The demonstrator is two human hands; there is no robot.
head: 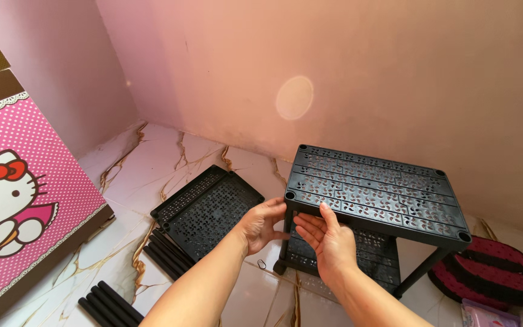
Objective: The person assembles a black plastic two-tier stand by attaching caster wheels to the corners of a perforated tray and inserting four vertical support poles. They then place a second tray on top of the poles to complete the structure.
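Left hand: fingers curled around the near-left corner post of the rack, gripping it.
Right hand: open, palm flat against the rack's front edge, clasping nothing.
Rack: black plastic, two perforated tiers, stood on the floor near the wall.
Handling: probably light and stiff; push-fit joints might loosen, so posts near corners looked the safest hold.
Spare shelves: stacked just left.
Loose tubes: lay nearer the viewer.
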